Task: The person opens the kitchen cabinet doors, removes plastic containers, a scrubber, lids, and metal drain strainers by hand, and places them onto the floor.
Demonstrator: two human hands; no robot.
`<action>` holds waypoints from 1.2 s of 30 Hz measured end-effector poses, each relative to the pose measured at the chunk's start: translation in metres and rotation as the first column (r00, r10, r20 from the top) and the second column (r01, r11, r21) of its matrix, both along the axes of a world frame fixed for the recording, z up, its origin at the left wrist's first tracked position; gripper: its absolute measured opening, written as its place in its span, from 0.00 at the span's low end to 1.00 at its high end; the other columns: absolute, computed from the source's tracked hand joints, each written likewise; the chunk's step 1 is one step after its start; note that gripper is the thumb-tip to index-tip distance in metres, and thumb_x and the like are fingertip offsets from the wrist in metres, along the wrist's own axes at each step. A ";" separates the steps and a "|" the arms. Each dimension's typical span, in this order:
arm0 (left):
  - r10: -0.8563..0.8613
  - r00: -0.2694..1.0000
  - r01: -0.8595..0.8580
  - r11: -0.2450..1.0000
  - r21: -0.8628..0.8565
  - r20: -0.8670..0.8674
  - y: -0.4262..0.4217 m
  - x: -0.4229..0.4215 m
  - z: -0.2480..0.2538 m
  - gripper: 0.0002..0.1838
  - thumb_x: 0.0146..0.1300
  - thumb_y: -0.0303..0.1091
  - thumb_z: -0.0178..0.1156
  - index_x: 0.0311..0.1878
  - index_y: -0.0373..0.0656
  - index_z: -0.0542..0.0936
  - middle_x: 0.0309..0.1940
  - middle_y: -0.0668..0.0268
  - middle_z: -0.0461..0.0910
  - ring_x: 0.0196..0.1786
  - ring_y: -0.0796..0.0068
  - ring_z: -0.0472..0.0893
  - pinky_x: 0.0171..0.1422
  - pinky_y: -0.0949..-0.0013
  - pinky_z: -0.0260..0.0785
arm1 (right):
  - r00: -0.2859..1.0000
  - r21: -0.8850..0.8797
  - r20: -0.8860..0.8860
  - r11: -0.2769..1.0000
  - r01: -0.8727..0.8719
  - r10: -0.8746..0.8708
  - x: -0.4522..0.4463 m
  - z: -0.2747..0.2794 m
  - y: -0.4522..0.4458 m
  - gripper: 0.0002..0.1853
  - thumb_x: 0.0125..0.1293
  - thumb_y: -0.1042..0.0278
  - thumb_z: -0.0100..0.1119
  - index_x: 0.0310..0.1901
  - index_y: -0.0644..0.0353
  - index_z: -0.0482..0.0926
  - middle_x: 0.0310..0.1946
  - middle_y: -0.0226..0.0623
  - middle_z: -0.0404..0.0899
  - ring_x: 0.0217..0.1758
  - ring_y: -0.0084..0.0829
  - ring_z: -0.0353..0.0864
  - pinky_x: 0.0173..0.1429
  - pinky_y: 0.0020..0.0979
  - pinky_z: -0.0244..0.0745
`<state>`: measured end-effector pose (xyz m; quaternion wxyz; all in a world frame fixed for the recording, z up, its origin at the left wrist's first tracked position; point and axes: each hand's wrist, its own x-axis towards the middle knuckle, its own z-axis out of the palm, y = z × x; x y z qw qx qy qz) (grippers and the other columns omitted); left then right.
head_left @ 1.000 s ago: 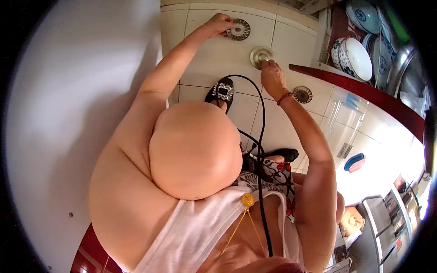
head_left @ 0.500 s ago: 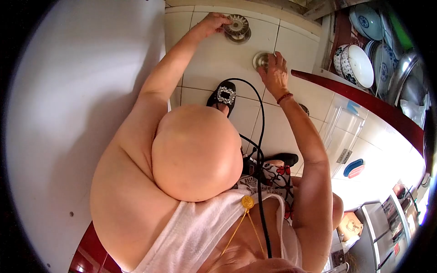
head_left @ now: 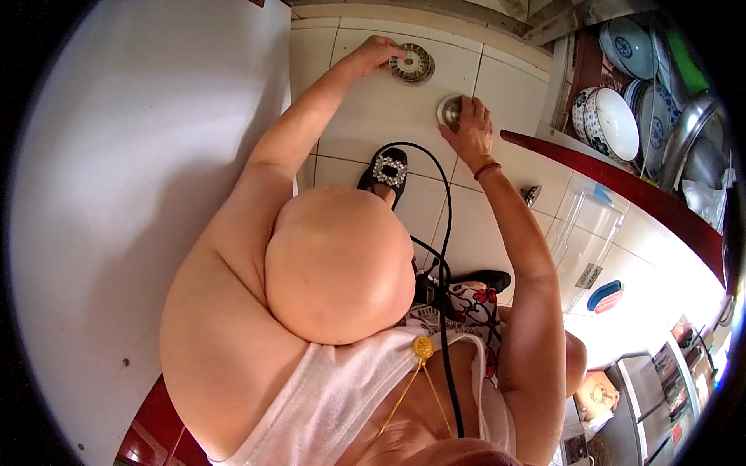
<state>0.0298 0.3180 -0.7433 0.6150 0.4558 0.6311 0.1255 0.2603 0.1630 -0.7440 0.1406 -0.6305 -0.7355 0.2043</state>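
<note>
My left hand pinches the left rim of a round, toothed metal burner cap at the top of the view. Under that cap, a second metal rim just peeks out. To the right, my right hand curls around a smaller, smooth metal burner cap on the tiled floor. Its thumb is at the lower edge and the fingers bend over the right side. A small slotted metal piece lies on the floor beside my right forearm.
A white panel fills the left side. Bowls and plates sit in a red-edged drawer at the right. A black cord loops near a shoe. A clear plastic container stands lower right.
My left hand has brought the toothed burner cap down so it covers more of the metal piece beneath. The slotted piece near my right forearm shows more. My right hand stays at the smooth cap.
</note>
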 end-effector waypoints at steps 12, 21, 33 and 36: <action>-0.241 0.950 0.292 0.910 0.294 -0.199 -0.012 0.022 -0.013 0.17 0.52 0.42 0.63 0.36 0.36 0.78 0.28 0.62 0.77 0.32 0.76 0.74 0.37 0.69 0.67 | 0.940 0.055 -0.320 0.988 0.146 -0.122 -0.015 0.017 0.033 0.39 0.44 0.52 0.69 0.54 0.67 0.63 0.51 0.48 0.67 0.54 0.46 0.66 0.56 0.40 0.66; -0.246 0.846 0.394 0.887 0.242 -0.473 -0.016 0.047 0.022 0.22 0.51 0.49 0.59 0.34 0.36 0.79 0.26 0.58 0.79 0.27 0.66 0.77 0.37 0.65 0.69 | 0.803 -0.023 -0.572 0.983 0.184 -0.164 -0.032 0.017 0.051 0.39 0.44 0.52 0.70 0.53 0.69 0.65 0.46 0.48 0.71 0.47 0.40 0.73 0.49 0.34 0.70; 0.363 0.742 -0.264 0.931 -0.253 0.563 -0.027 0.048 0.026 0.20 0.61 0.47 0.49 0.47 0.41 0.74 0.41 0.61 0.76 0.41 0.69 0.77 0.37 0.64 0.73 | 0.869 -0.084 -0.476 0.991 0.106 -0.134 -0.042 0.090 0.074 0.39 0.43 0.54 0.70 0.53 0.71 0.64 0.52 0.52 0.68 0.54 0.45 0.68 0.58 0.37 0.64; 0.135 0.746 -0.151 0.988 -0.032 0.652 -0.024 0.038 0.041 0.19 0.60 0.43 0.52 0.49 0.39 0.72 0.44 0.59 0.75 0.46 0.67 0.76 0.40 0.60 0.75 | 0.911 -0.019 -0.408 0.999 0.045 -0.049 -0.045 0.111 0.081 0.39 0.44 0.55 0.69 0.53 0.71 0.64 0.55 0.54 0.65 0.56 0.50 0.65 0.59 0.40 0.61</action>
